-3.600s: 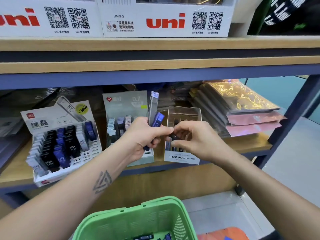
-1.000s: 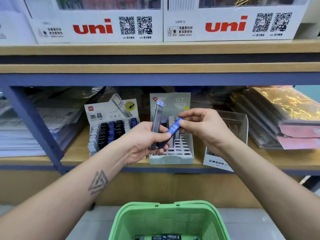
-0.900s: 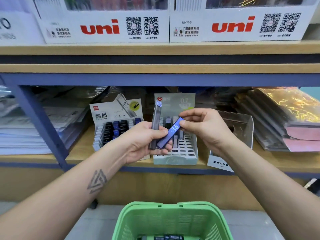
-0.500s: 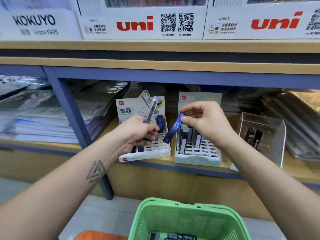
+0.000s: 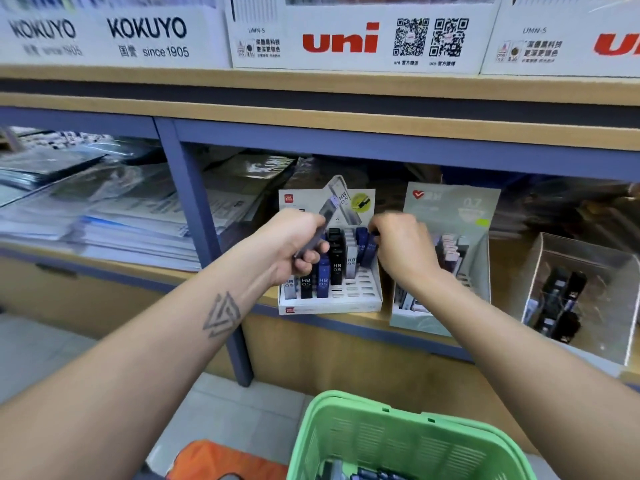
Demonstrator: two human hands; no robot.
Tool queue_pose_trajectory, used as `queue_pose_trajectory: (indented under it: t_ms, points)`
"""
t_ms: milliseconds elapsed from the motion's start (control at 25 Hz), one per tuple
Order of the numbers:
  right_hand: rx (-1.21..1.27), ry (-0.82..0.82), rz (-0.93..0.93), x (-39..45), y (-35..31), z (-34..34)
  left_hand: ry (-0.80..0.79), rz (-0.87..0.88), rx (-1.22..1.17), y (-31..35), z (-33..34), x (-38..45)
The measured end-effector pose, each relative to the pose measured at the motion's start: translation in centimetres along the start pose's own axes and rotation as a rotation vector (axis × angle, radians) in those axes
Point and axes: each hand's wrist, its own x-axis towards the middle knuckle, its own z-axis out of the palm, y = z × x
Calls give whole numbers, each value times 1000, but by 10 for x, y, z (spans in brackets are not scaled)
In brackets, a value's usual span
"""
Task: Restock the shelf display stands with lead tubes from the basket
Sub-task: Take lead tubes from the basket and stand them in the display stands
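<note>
Left hand (image 5: 294,242): fingers wrapped round a grey tube (image 5: 317,226), tilted, in front of the white stand (image 5: 360,299).
Right hand (image 5: 403,249): over the stand's right back corner, fingers curled on a blue tube (image 5: 370,247) among the slots.
White stand: on the shelf (image 5: 346,318), black, blue and pale tubes upright in its rows.
Basket (image 5: 398,441): green, low in view, more tubes lying inside.
Green stand (image 5: 446,258): just right of the white one.

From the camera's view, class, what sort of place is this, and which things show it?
Probably a stationery shop: branded uni display boxes on the top shelf, a white display stand of HB lead tubes, and a green basket.
</note>
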Motion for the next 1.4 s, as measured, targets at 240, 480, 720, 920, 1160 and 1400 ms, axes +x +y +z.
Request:
queue_pose_trajectory:
  t_ms: [240, 480, 720, 920, 1160, 1400]
  points:
    - [-50, -38, 58, 11, -5, 17, -29, -22, 7, 1, 5, 5]
    - [-21, -110, 70, 27, -6, 19, -31, -32, -16, 0, 4, 10]
    - [-95, -169, 77, 35, -9, 19, -25, -24, -13, 0, 4, 10]
    - [-182, -289, 38, 30, -12, 25, -27, -32, -12, 0, 6, 10]
    - [182, -236, 162, 35, 2, 1, -82, -60, -56, -2, 14, 1]
    - [1396, -303, 488, -2, 28, -46, -211, 23, 9, -6, 39, -6]
